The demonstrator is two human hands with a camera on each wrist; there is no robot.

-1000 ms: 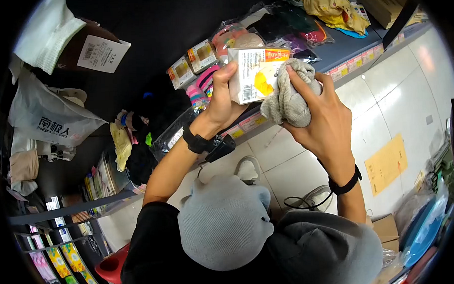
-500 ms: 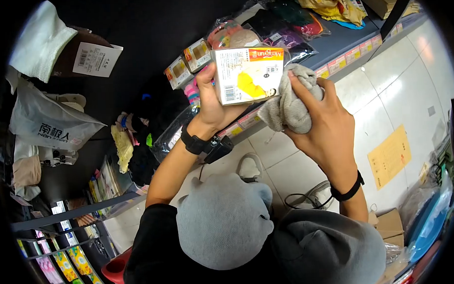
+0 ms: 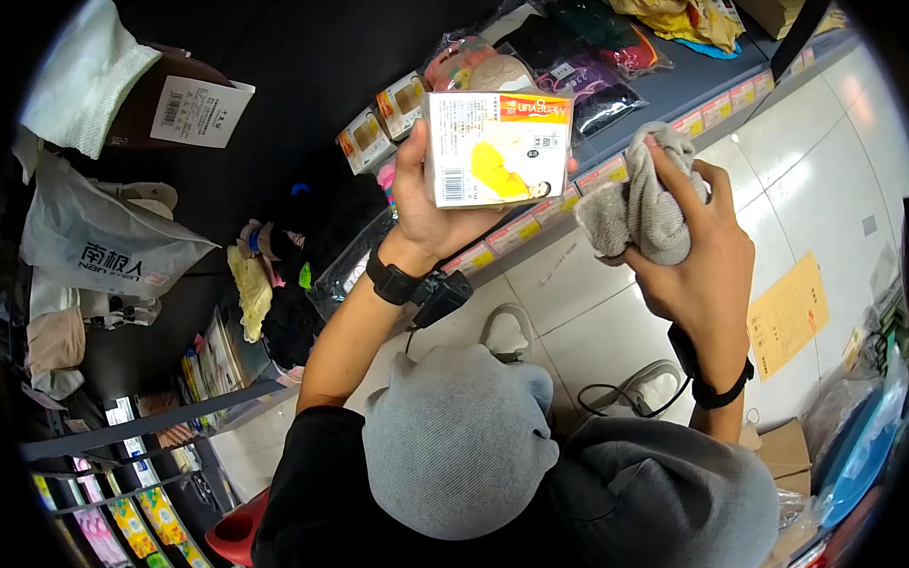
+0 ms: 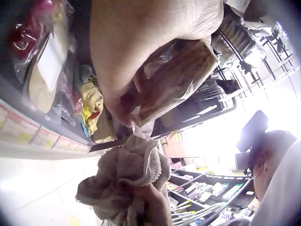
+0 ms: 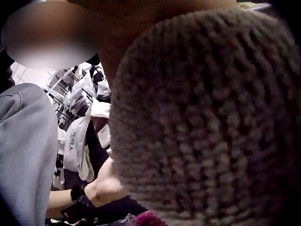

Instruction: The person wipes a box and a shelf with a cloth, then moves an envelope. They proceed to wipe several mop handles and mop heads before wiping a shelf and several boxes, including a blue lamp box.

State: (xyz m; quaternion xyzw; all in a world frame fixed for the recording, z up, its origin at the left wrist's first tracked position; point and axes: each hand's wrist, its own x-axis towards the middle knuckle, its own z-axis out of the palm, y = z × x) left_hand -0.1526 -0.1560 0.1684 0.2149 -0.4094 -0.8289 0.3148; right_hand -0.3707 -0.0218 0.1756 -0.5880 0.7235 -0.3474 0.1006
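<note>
My left hand (image 3: 422,207) grips a small white box (image 3: 500,147) printed with "Mengyun", an orange band and a figure in yellow. Its printed face is turned up, and the thumb lies along its left side. In the left wrist view the box (image 4: 181,82) shows a brownish side below the palm. In my right hand (image 3: 709,265) is a bunched grey knitted cloth (image 3: 662,202), right of the box with a gap between them. The cloth (image 5: 202,122) fills most of the right wrist view and hides the fingers there.
Two similar small boxes (image 3: 364,142) sit on the dark shelf (image 3: 659,107), near plastic-bagged garments (image 3: 588,89) and yellow clothing (image 3: 670,16). Price labels (image 3: 694,122) line the shelf edge. A white plastic bag (image 3: 108,241) hangs at left. A blue basin (image 3: 856,460) stands lower right.
The grey cloth has come away from the box's right side and moved right with my right hand. The box has shifted slightly left and turned its printed face more toward the head camera.
</note>
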